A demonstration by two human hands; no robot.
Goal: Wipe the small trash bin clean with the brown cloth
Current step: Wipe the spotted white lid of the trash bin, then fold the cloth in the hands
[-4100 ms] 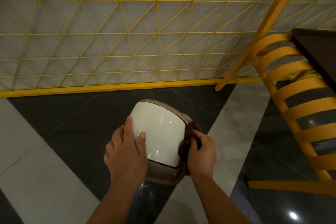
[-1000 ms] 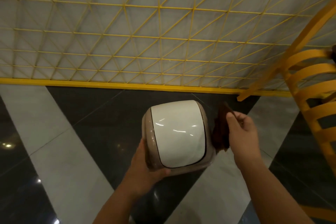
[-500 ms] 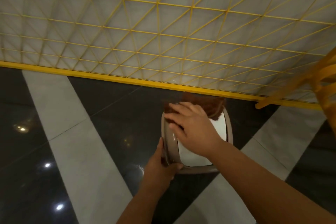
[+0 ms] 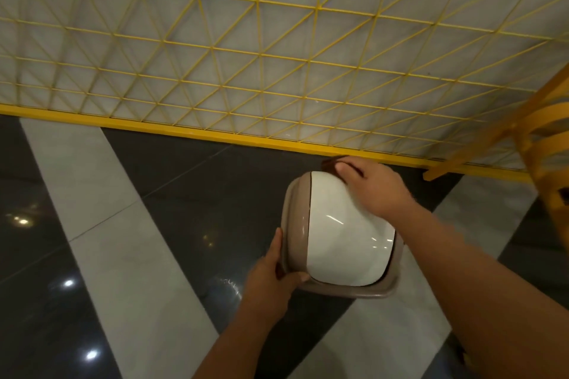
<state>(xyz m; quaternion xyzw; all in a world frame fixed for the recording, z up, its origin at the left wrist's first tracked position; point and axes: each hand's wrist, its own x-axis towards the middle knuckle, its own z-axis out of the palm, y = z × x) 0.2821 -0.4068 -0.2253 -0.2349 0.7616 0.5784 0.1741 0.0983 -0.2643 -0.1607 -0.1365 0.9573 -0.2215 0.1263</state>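
The small trash bin [image 4: 341, 243] has a glossy white swing lid in a beige-brown frame and hangs above the floor. My left hand [image 4: 271, 271] grips the frame at its near left corner. At the bin's far top edge my right hand [image 4: 372, 191] presses down on the brown cloth [image 4: 329, 164]. Only a dark corner of the cloth shows past my fingers; the rest is hidden under the hand.
A yellow wire-mesh panel [image 4: 258, 71] with a yellow base rail [image 4: 215, 137] runs across behind the bin. Part of a yellow slatted chair [image 4: 548, 144] stands at the right edge. Below is glossy floor [image 4: 107, 224] in dark and pale grey bands.
My right hand carried the cloth from the bin's right side onto its far top edge and slid right along it. The white lid is more uncovered. The left hand keeps its grip.
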